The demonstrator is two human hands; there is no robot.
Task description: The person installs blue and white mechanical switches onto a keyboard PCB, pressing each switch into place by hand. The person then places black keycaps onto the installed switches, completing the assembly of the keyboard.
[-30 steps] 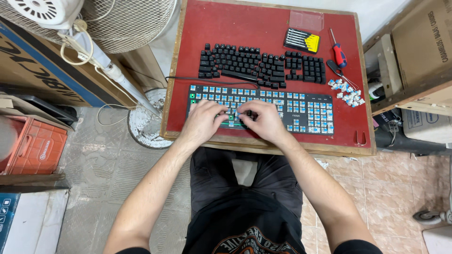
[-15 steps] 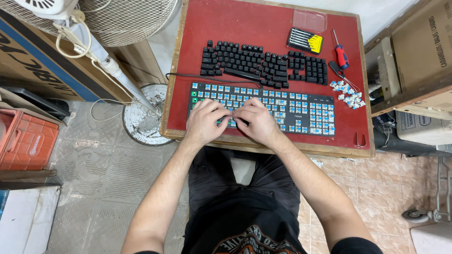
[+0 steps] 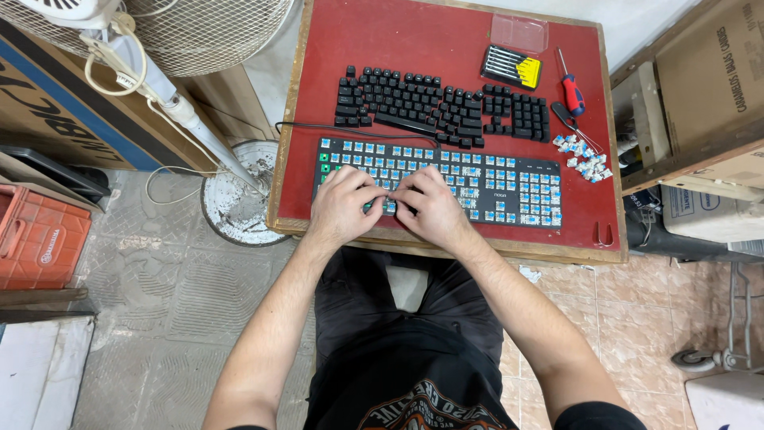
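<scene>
The keyboard (image 3: 446, 177) lies on the red desk (image 3: 414, 48) near its front edge with all its caps off, blue switches bare, and the caps (image 3: 430, 103) laid out in rows just behind it; judging by the loose switches (image 3: 585, 155) heaped at the right, switch work looks under way and most switches remain seated. Its long axis runs left to right across the desk, cable leaving the back-left corner. Left hand (image 3: 342, 209) and right hand (image 3: 430, 209) rest curled on its lower-left rows, fingertips pinched together over one switch; what they grip I cannot tell.
</scene>
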